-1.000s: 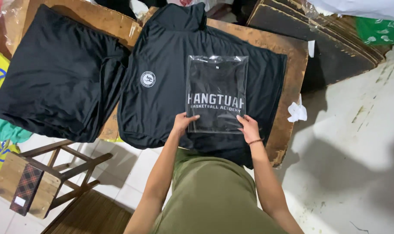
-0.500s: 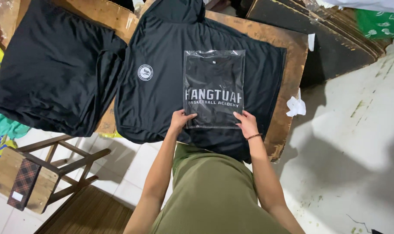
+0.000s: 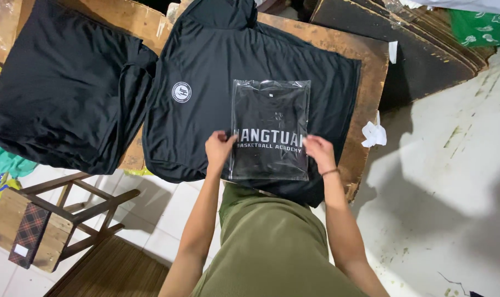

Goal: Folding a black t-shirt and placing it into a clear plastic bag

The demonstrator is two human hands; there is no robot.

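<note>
At the near edge of the wooden table (image 3: 371,88), we hold a clear plastic bag (image 3: 270,132) with a folded black garment inside, one hand on each side. Our left hand (image 3: 219,149) grips the bag's left edge, fingers curled over it; our right hand (image 3: 318,153) pinches the right edge the same way, a thin band at the wrist. Both forearms reach up from our olive-green clothing, elbows low, wrists nearly level. To handle the bag well, we judge it best to keep both grips even so the packet stays flat and square. The bag lies on top of a spread black jersey (image 3: 206,93) with a round white badge. Further left sits a pile of black cloth (image 3: 63,93); a crumpled white scrap (image 3: 374,133) lies right of the table, and dark stacked boards (image 3: 420,49) stand beyond it.
</note>
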